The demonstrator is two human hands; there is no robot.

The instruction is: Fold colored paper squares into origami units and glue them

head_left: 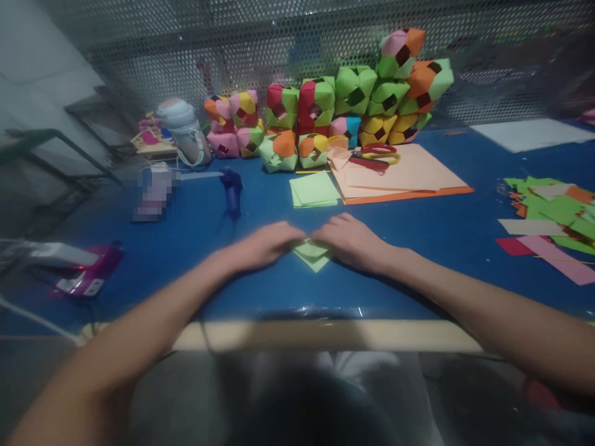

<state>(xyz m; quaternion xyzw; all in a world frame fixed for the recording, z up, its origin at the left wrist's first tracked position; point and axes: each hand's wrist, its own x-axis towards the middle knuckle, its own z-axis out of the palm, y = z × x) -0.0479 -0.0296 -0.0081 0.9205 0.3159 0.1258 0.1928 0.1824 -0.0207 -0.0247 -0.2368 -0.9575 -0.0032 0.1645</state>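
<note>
Head view, desk station, one folded piece with surroundings.

Item 1: folded green paper (317, 256), pale, lying near the front of the blue desk (274, 291), one corner pointing toward the person. Condition: several edges show at the lower sides, so probably more than one layer.

Item 2: left hand (281, 238), fingers curled in, tips closed on the paper's upper left edge. Thumb position hidden.

Item 3: right hand (351, 241), likewise curled, fingertips closed on the upper right edge, just beside the left hand. Firmness of either hold cannot be told.

Handling notes, by judgement: very light; thin and flexible in single layers, stiffer where doubled; takes a crease readily and tears if pulled hard; small risk of sliding on the smooth desk. Best held by the folded edges and outer corners, with light fingertip pressure.

Adjacent stock: loose green sheets (315, 191), just beyond the hands; peach sheets (418, 167), bearing red-handled scissors (369, 163); paper models (318, 102), stacked at the back.
</note>
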